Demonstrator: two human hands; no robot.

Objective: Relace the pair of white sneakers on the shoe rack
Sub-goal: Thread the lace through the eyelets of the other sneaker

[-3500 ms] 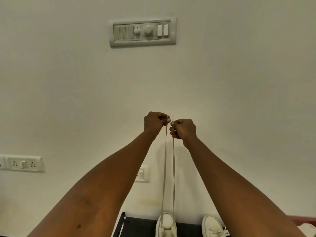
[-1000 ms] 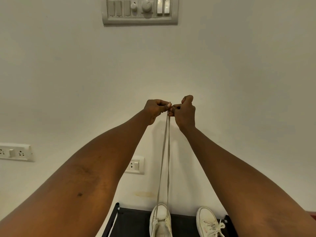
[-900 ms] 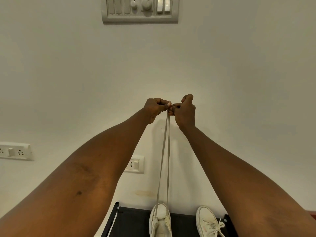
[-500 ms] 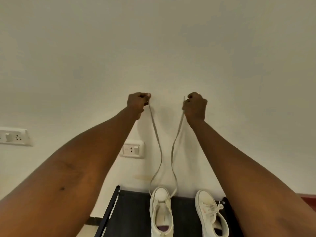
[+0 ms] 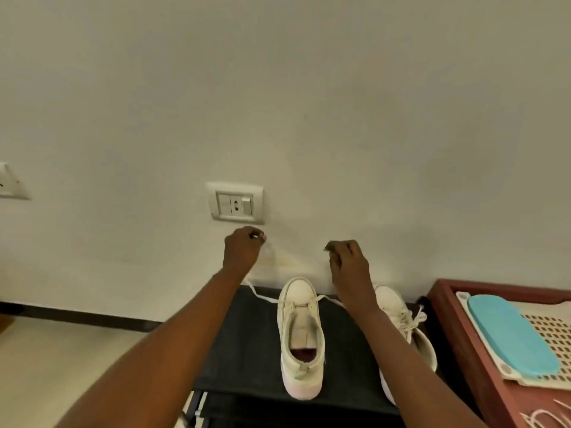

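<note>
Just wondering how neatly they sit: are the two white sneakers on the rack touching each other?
Apart. The head view shows a strip of dark rack between the half-laced sneaker and the tied sneaker.

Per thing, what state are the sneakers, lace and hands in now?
White sneaker between the arms: laced through front eyelets only.
White sneaker under the right arm: laced, bow tied.
White shoelace: ends run out sideways.
Left hand: pinches shoelace end.
Right hand: fingers curled, grip unclear.

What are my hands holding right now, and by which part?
The left hand pinches the lace near its tip. The right hand has curled fingers, but the lace passes behind its wrist, so its hold cannot be told.
</note>
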